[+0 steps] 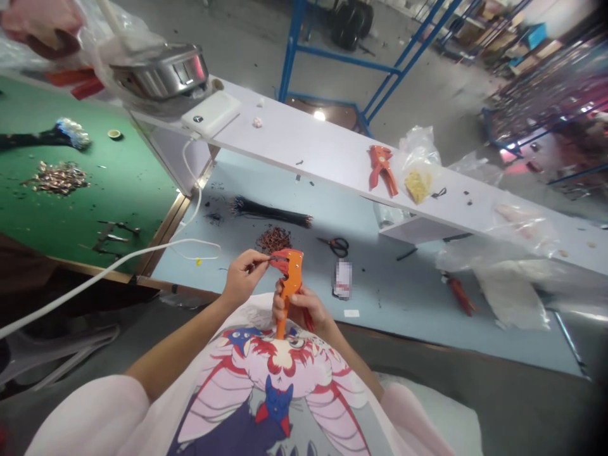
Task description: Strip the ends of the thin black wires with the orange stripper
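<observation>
My right hand (301, 307) is wrapped round the handles of an orange and red wire stripper (295, 269), held upright close to my shirt. At the tool's red jaws, my left hand (247, 273) pinches a thin dark wire (272, 258), whose far end is hidden in the jaws. Just behind the tool lies a pile of small copper-coloured pieces (274, 239) on the light blue table (294, 177). A bundle of black wires (273, 212) rests beyond that pile. Black-handled scissors (339, 246) lie to the right.
A white shelf (332, 145) runs behind the table, bearing another red stripper (381, 170), a white box (211, 115) and plastic bags (420, 152). Red-handled pliers (460, 296) lie at the right. A white cable (95, 275) crosses at the left, before a green mat (128, 190).
</observation>
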### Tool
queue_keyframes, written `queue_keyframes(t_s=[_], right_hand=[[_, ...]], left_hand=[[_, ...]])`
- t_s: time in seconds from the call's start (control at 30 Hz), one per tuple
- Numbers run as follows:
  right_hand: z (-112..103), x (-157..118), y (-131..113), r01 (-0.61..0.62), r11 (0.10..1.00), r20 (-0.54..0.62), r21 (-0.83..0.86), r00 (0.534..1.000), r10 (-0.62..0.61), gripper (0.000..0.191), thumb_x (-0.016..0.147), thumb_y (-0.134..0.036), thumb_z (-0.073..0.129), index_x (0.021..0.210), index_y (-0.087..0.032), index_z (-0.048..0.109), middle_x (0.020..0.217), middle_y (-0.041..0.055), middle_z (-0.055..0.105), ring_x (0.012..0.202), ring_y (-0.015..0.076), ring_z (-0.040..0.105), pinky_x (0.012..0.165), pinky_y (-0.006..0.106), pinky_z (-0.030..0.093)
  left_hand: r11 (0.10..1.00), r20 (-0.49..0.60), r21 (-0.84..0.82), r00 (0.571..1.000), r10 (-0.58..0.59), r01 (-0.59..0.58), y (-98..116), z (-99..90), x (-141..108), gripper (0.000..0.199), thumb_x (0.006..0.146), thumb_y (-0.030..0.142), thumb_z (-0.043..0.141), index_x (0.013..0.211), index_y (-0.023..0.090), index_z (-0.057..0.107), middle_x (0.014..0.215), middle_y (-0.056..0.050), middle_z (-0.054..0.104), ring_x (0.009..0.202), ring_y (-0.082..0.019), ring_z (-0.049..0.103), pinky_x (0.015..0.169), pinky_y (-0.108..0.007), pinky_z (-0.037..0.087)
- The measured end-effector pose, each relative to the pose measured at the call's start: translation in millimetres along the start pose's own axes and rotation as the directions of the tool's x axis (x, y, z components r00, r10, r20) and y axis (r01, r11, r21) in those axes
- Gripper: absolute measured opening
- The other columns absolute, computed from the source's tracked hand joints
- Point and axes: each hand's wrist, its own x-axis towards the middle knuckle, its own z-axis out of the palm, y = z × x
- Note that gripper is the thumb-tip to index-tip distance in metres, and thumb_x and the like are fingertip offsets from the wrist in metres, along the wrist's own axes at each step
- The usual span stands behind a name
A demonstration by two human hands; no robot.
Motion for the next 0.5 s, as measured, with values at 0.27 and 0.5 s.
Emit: queue_keyframes(t_s=[0.27, 0.5], right_hand=[[0.0, -0.2, -1.5, 0.016, 1.000, 0.011, -0.021, 1.000, -0.016, 0.032, 0.074, -0.030, 0.069, 0.098, -0.015, 0.052, 0.075, 0.0007, 0.059, 0.063, 0.0157, 0.059, 0.063, 0.034, 0.050], [-0.2, -1.5, -2.5, 0.028, 0.999, 0.004, -0.041, 1.000, -0.027, 0.033, 0.074, -0.030, 0.069, 0.098, -0.016, 0.052, 0.076, 0.0013, 0.060, 0.063, 0.0158, 0.059, 0.064, 0.035, 0.051]], left_hand=[[0.988, -0.006, 0.074, 0.990, 0.139, -0.138, 0.5, 1.5, 0.7, 0.013, 0.083, 0.025, 0.058, 0.083, 0.017, 0.067, 0.075, -0.001, 0.061, 0.062, -0.009, 0.048, 0.056, -0.021, 0.038], [0.980, -0.059, 0.099, 0.982, 0.178, -0.172, 5.3, 0.5, -0.6, 0.010, 0.083, 0.022, 0.059, 0.083, 0.017, 0.067, 0.072, 0.000, 0.060, 0.059, -0.007, 0.047, 0.054, -0.020, 0.038]])
